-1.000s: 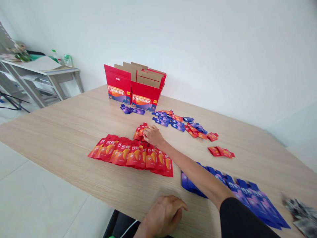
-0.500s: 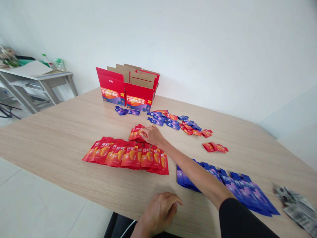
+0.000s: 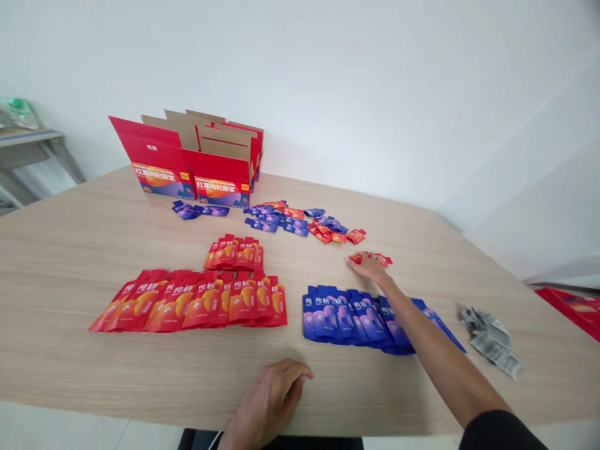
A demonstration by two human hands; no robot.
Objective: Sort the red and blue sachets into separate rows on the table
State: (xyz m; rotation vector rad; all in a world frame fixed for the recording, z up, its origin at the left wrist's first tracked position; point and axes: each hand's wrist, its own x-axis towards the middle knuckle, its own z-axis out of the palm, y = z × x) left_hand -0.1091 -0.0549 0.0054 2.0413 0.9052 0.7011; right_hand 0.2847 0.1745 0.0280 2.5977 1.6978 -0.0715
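My right hand (image 3: 369, 267) reaches over the blue pouches (image 3: 337, 315) to a small group of red pouches (image 3: 385, 260). Its fingers are closed on a red pouch (image 3: 357, 258), partly covered by the hand. Near the table's front edge rests my left hand (image 3: 272, 400), loosely curled with nothing visible in it. A long overlapping row of red pouches (image 3: 201, 303) lies to the left, with a shorter red row (image 3: 234, 252) just behind it. My right forearm hides part of the blue row.
Open red cartons (image 3: 222, 172) stand at the back left. Mixed red and blue pouches (image 3: 281, 217) are scattered in front of them and rightward. Silvery printed packets (image 3: 492, 344) lie at the right, and a red box (image 3: 572, 309) shows beyond the table's right side.
My right hand has moved from the short red row to the loose red pouches at the right, leaving that row on the table. My view has turned right; the left hand stays curled.
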